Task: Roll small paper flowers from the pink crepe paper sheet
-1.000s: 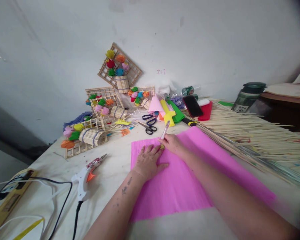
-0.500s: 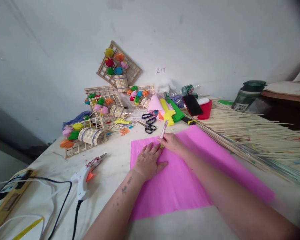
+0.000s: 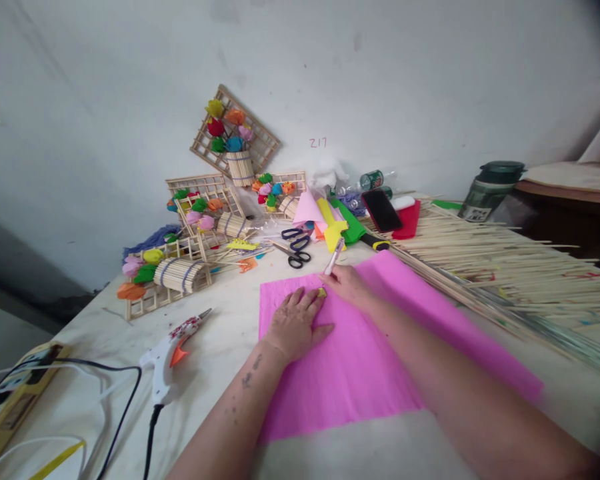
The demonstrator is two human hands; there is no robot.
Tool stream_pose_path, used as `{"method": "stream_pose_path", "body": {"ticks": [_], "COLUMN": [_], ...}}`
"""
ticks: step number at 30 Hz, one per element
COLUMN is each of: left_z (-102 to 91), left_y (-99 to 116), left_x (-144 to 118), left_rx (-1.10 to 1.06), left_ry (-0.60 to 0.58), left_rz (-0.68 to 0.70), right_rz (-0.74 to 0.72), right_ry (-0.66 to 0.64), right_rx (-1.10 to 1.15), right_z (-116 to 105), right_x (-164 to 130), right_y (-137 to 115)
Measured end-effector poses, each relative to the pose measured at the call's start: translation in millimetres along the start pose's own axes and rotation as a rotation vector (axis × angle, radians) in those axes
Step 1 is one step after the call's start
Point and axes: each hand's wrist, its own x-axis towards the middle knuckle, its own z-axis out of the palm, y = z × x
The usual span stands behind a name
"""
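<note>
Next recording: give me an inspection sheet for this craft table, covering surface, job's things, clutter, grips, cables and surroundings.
Surface: pale worktable, marked and scuffed.
Job's things: large pink crepe paper sheet lying flat; slim pink-and-white pen; small yellow piece at the fingertips.
Clutter: black-handled scissors, heap of thin bamboo sticks, stick frames with paper flowers, black phone, coloured paper rolls.
Grips: left hand flat on the sheet; right hand holding the pen.
Cables: black cord from white glue gun; white leads at yellow power strip.
Surroundings: white wall, dark green jar.
</note>
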Motion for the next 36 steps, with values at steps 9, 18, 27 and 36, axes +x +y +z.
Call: {"method": "stream_pose_path", "body": {"ticks": [9, 18, 27, 36], "left_z": [-1.0, -2.1, -2.5, -2.4], "left_y": [-2.4, 0.4, 0.7, 0.5], "left_x": [1.8, 3.8, 3.7, 4.3], "left_rx": [-0.002, 0.012, 0.002, -0.002], "left_ry": [-0.005, 0.006, -0.007, -0.004], "left_rz": [0.032, 0.024, 0.023, 0.028], "right_rz": [0.027, 0.0, -0.004, 0.052], "right_ry": [-0.044, -0.043, -0.059, -0.045], "right_rx": [-0.001, -0.043, -0.085, 0.016], "right_z": [-2.3, -1.7, -2.2, -7.4], "right_x": [-0.4, 0.2, -0.1, 1.8], "right_y": [-1.6, -0.6, -2.2, 1.0]}}
